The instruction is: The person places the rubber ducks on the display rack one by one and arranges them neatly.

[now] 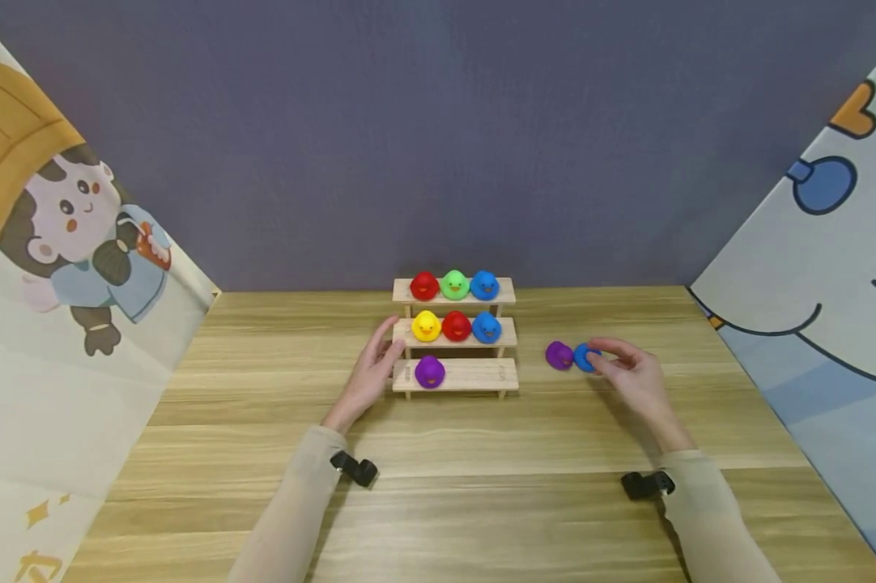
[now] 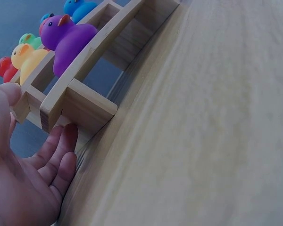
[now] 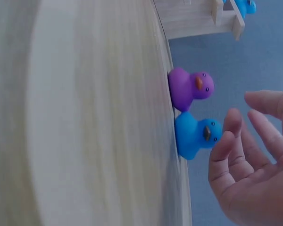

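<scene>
A three-tier wooden shelf (image 1: 482,374) stands on the table. Its top tier bears a red duck (image 1: 424,286), a green duck (image 1: 455,285) and a blue duck; the middle one a yellow duck (image 1: 427,326), a red duck and a blue duck. One purple duck (image 2: 68,42) sits on the lowest tier, towards the left. My left hand (image 1: 371,374) is at the shelf's left end, fingertips right at its side and leg. On the table, right of the shelf, another purple duck (image 3: 181,88) sits beside a blue duck (image 3: 193,135). My right hand (image 3: 259,165) hovers at that blue duck's head, fingers slightly bent and apart.
The wooden table (image 1: 438,502) spreads out in front of the shelf. A dark grey-blue wall panel (image 1: 438,146) rises behind it. Side panels with cartoon prints stand left and right. Both wrists carry small black cameras.
</scene>
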### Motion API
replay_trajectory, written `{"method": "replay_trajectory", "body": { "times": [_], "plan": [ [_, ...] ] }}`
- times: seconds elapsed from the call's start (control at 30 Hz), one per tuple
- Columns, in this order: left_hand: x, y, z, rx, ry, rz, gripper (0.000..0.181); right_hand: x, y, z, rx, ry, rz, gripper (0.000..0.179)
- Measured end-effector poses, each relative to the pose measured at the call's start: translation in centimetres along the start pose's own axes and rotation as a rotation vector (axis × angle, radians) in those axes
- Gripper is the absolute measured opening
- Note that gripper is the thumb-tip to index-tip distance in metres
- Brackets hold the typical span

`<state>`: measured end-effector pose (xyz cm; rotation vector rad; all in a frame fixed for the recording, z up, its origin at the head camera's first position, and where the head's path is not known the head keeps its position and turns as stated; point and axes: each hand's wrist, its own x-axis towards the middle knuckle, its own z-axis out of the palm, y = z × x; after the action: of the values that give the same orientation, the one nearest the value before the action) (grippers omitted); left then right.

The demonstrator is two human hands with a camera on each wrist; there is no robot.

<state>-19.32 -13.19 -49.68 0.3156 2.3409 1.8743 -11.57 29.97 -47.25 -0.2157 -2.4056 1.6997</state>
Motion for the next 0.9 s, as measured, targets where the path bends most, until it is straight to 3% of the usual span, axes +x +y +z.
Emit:
{"method": "replay_trajectory", "body": {
  "times": [0.37,0.77,0.9],
  "plan": [
    [-0.1,0.0,0.0,-0.011,-0.004,0.005,0.058,0.5,0.9,-1.1,-0.137,-0.046,0.081,0.051],
    [0.0,-0.1,0.0,-0.015,0.0,-0.003,0.058,0.7,1.0,-1.1,-0.13,-0.122,0.128,0.054],
    [-0.3,0.7,0.0,-0.008,-0.011,-0.023,0.058,0.8,1.3,-1.0,-0.12,-0.117,0.126,0.052]
  ]
}}
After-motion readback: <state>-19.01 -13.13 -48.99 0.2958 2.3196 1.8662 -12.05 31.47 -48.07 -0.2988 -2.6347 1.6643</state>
